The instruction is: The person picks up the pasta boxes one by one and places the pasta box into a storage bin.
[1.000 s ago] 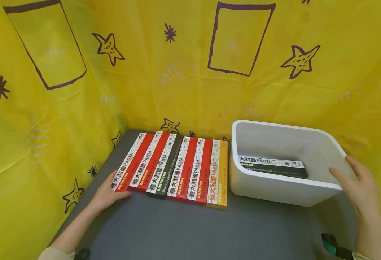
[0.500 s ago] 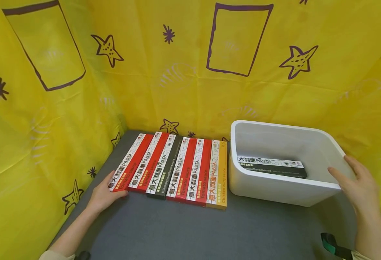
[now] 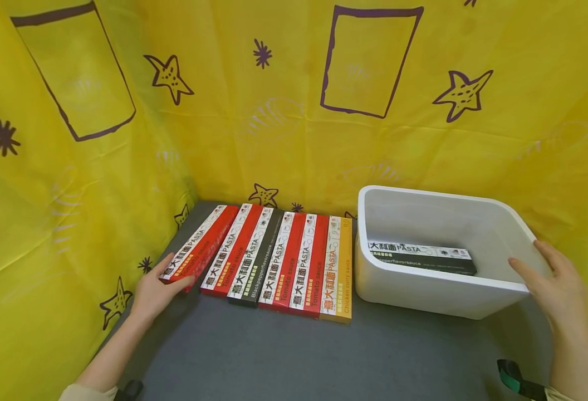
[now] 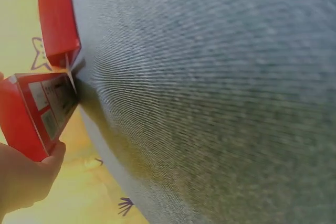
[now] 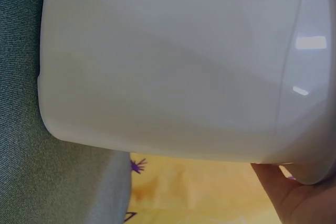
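Observation:
My left hand [image 3: 155, 294] grips the near end of the leftmost red tomato sauce pasta box [image 3: 205, 243]. In the left wrist view this box [image 4: 21, 114] has its near end raised off the grey cloth, thumb against its side. Beside it lies another red pasta box [image 3: 232, 250], part of a side-by-side row. At the right, my right hand [image 3: 557, 289] holds the right rim of a white bin [image 3: 434, 292], thumb on the inner side. Inside the bin lies a black pepper pasta box [image 3: 424, 260]. The bin's outer wall [image 5: 168, 66] fills most of the right wrist view.
Further along the row are a black box [image 3: 255, 259], two more red boxes and a yellow chicken curry box [image 3: 337, 267] close to the bin. Yellow patterned cloth [image 3: 284, 139] hangs behind and at both sides of the grey tabletop [image 3: 324, 362].
The leftmost red pasta box has come up at its near end and swung left, away from its neighbour, in my left hand. My right hand has stayed on the bin.

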Tool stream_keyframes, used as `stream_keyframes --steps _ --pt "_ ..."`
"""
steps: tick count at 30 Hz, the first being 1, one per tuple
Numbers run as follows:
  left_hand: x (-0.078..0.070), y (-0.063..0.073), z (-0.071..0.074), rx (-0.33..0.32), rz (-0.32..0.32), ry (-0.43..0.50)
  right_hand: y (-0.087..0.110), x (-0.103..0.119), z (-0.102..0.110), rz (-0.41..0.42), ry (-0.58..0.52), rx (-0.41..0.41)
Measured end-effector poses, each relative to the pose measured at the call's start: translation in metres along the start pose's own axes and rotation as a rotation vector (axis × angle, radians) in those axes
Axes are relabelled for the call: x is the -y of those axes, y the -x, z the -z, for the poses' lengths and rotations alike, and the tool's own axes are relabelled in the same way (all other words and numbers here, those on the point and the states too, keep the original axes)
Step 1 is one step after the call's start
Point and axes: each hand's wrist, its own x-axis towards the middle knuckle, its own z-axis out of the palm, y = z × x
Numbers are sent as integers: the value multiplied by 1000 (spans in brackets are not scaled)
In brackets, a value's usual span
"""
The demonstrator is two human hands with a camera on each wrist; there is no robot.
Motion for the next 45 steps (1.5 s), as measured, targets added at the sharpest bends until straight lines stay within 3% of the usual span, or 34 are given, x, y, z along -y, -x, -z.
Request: stream_keyframes --steps 8,14,18,24,28,38,45 --pt "-10 3 5 -106 59 89 1 2 0 2 9 11" --pt "-27 5 17 -181 33 220 1 0 0 4 1 3" --pt "-45 8 24 -184 -7 314 1 0 0 -4 -8 -10" --pt "-68 14 24 -160 -147 508 1 -1 0 21 9 -8" --pt "-82 18 19 -104 -238 666 1 -1 -1 27 9 -23" --pt "-110 19 11 7 -362 700 0 -3 -3 12 -15 -22" --pt "-135 17 1 65 -375 716 2 -2 -1 21 -13 -20"
